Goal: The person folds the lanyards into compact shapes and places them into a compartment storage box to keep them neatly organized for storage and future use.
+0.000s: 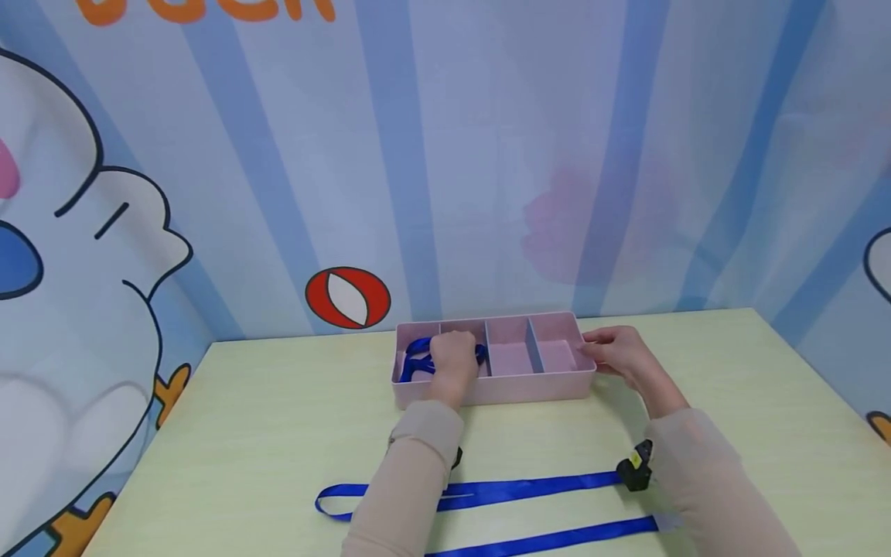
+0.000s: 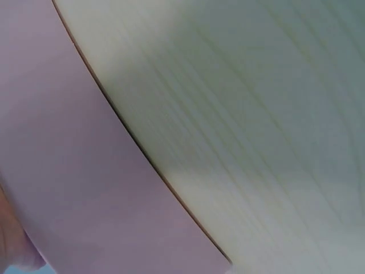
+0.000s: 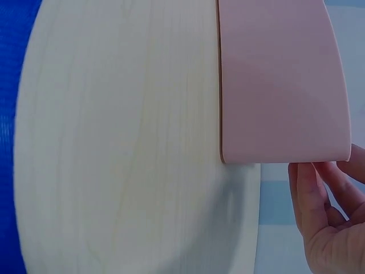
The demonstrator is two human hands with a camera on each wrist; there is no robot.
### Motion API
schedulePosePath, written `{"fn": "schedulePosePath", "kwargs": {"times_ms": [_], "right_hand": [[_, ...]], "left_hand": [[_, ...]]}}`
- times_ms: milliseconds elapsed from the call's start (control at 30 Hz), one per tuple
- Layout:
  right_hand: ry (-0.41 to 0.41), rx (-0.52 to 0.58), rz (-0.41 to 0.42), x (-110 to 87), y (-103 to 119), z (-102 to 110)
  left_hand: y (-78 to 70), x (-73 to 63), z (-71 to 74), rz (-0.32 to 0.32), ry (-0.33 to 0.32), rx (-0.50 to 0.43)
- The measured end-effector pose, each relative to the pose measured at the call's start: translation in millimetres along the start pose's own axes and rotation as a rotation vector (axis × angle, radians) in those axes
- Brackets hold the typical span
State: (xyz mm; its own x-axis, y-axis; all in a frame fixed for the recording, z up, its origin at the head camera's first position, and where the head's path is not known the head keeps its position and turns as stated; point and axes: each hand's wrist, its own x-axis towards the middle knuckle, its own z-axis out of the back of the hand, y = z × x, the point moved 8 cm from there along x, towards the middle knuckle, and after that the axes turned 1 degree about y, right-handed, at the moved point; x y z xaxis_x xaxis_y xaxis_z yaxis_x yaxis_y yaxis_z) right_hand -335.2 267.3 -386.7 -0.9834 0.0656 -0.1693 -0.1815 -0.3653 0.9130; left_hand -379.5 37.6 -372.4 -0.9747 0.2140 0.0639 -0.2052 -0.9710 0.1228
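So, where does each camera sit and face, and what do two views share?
Head: worn there, facing forward and down at the pink rectangular four-compartment tray; left hand, right hand, beige sleeves show.
Left wrist: worn there, facing tray wall and pale wood-grain table; left hand's edge shows.
Right wrist: worn there, facing tray and table; right hand shows.
Wrist views share tray and table.

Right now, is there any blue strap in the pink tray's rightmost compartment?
No, the blue strap in the pink tray shows only toward its left end, by the left hand.
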Motion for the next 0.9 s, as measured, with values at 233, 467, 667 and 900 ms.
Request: {"fn": "schedulePosePath", "kwargs": {"times_ms": [233,467,667,900], "right_hand": [[-0.012,-0.017,-0.027,1.2,-2,0],[-0.024,-0.007,-0.043,1.0,-1,0],[-0.038,0.002,-0.077,-1.2,-1,-3],[-0.057,-0.008,-0.109,-3.9,-2,-2]], "left_hand": [[0.1,-3.5,1.5,0.006,-0.006,-0.011],[2.2,-2.5,5.2,0.019,-0.044,-0.056],[7.8,-3.8,8.9,-0.006,-0.109,-0.156],[24.6,-16.6,29.6,-0.123,-0.195,-0.561]]}}
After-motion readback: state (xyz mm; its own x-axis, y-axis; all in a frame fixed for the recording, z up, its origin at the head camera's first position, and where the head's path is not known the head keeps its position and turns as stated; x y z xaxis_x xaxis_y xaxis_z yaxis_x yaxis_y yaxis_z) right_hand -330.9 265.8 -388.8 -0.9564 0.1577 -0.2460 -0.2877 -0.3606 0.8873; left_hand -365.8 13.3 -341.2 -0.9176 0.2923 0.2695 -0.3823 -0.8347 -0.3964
